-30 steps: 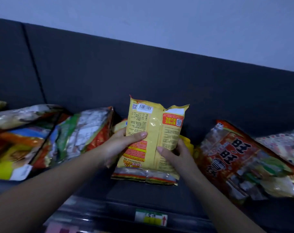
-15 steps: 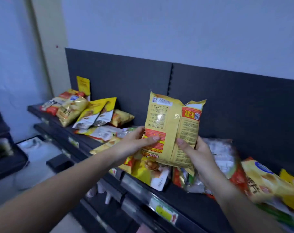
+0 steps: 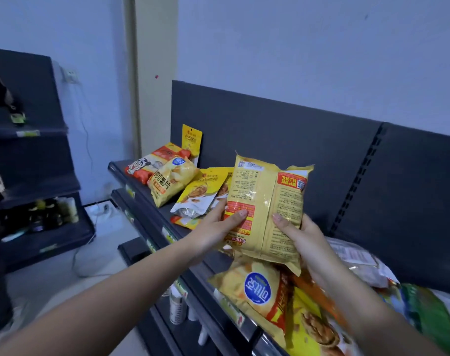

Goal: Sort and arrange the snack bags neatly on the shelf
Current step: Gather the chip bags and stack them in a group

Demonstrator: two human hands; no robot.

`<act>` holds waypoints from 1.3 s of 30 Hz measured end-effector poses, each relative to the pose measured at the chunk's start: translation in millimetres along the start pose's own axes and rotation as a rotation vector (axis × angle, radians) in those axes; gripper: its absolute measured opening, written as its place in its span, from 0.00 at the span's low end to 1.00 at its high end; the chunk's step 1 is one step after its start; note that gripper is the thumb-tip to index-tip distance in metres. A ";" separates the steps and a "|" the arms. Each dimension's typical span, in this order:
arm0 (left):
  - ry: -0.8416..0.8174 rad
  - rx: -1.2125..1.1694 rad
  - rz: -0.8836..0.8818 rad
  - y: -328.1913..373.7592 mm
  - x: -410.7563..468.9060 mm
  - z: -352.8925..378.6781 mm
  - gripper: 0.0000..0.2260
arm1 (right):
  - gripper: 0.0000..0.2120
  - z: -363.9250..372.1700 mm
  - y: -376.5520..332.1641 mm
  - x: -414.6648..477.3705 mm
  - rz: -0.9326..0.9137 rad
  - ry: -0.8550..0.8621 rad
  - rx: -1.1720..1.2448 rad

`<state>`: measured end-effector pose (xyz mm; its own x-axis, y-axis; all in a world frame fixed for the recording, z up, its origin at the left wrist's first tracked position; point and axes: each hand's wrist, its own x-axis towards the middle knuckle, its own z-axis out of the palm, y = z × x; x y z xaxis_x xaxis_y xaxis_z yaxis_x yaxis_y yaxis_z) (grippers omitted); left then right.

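The left hand and right hand both grip a yellow bag, its printed back facing the camera, above the shelf among other bags.

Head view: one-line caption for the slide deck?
Left hand and right hand hold a yellow snack bag back-side out over a dark shelf strewn with other snack bags.

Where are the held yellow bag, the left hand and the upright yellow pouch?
held yellow bag point(image 3: 266, 201): head view, printed back panel.
left hand point(image 3: 217, 226): head view, base of the thumb.
upright yellow pouch point(image 3: 191, 139): head view, front face.
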<state>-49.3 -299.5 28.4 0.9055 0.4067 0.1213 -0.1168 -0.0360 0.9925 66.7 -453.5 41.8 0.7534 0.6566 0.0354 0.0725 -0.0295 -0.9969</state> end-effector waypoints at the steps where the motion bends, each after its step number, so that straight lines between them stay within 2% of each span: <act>1: 0.010 -0.004 0.015 0.4 12.8 -2.5 0.15 | 0.25 0.9 -2.1 14.2 0.007 -0.001 0.001; 6: 0.035 0.026 0.046 2.9 73.4 -25.6 0.20 | 0.17 4.9 -13.7 89.6 0.003 -0.057 -0.037; 9: 0.069 0.036 0.039 0.3 105.4 -46.1 0.20 | 0.11 15.0 -17.0 129.9 0.012 -0.090 -0.061; 15: 0.136 0.042 0.046 -7.2 154.5 -83.7 0.14 | 0.19 49.8 -14.9 193.1 -0.025 -0.024 -0.098; 21: 0.168 0.064 0.018 -5.9 208.8 -131.9 0.14 | 0.21 85.5 -18.4 254.6 -0.199 0.031 -0.239; 25: 0.188 0.090 -0.032 -6.6 249.1 -167.2 0.21 | 0.20 107.4 -20.5 295.5 -0.287 0.064 -0.364; 33: 0.206 0.101 -0.107 -12.8 326.5 -244.0 0.33 | 0.25 145.6 -8.4 369.3 -0.225 0.074 -0.588; 39: 0.167 0.208 -0.055 -34.7 364.4 -274.7 0.30 | 0.30 174.6 8.2 407.8 -0.153 0.146 -0.731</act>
<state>172.6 100.7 34.0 0.8265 0.5573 0.0797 0.0330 -0.1892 0.9814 260.5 -54.4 35.9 0.7755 0.5884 0.2288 0.5589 -0.4714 -0.6822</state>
